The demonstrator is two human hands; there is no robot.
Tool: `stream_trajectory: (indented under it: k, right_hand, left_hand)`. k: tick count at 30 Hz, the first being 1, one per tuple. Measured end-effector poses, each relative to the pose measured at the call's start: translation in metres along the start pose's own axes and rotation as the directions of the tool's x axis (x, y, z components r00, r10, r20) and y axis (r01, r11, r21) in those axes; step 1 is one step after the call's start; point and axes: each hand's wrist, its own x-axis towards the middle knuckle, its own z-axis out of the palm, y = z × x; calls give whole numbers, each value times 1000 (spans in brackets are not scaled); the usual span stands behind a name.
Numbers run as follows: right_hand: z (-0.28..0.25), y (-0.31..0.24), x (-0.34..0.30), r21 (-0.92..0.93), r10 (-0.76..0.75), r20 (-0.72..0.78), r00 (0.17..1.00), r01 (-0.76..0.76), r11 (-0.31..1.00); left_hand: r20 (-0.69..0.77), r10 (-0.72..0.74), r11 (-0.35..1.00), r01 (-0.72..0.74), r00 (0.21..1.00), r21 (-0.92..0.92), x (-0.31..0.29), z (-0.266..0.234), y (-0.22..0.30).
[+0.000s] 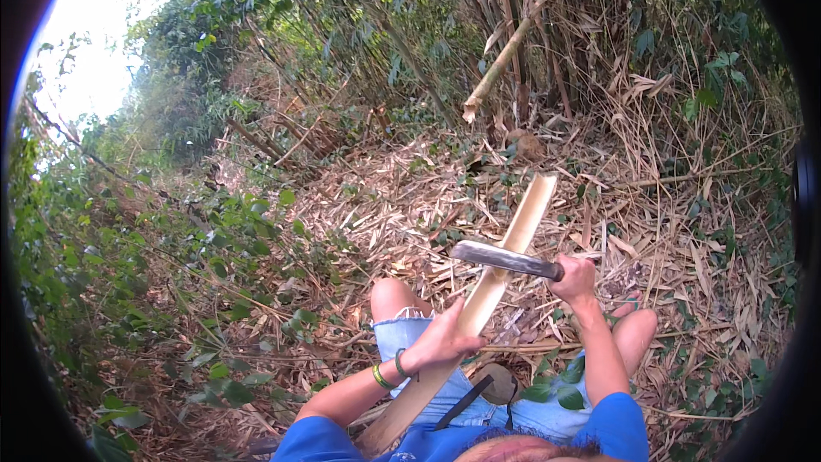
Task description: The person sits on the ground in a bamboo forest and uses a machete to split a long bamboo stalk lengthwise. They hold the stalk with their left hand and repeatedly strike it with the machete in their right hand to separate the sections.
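A long split bamboo half (523,216) slants from beside my body out over the leaf litter, its pale hollow side facing up. My left hand (443,340) is closed around its lower part, with the thumb on the right-hand edge. In my right hand (575,279) is the handle of a machete (505,258). Its broad, blunt-tipped blade points left and lies across the bamboo beyond my left hand. Whether the edge touches the bamboo I cannot tell. My left fingers are partly hidden behind the bamboo.
My bent legs in light denim shorts (400,335) flank the bamboo. A rounded brownish thing with a black strap (498,383) rests at my lap. Dry leaves (385,205) cover the ground. Ahead, a cut bamboo pole (505,64) hangs from a dense clump; green plants (231,239) grow at left.
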Motion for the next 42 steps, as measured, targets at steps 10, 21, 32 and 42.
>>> stream_trajectory:
  k: [10,21,32,42]
  right_hand:
    - [-5,13,-1,10,91,47,995,-92,996]
    - [-10,37,1,-42,344,37,938,-342,939]
    - [-12,84,-6,352,728,-67,682,-667,657]
    - [-14,7,2,347,478,57,877,-466,814]
  left_hand:
    - [100,-83,995,76,992,69,-17,-2,7]
    - [138,1,1000,-1,990,-1,-24,-4,2]
    - [-11,-140,968,134,990,-210,-19,-21,23]
    - [-48,-266,930,244,963,-274,25,-14,34]
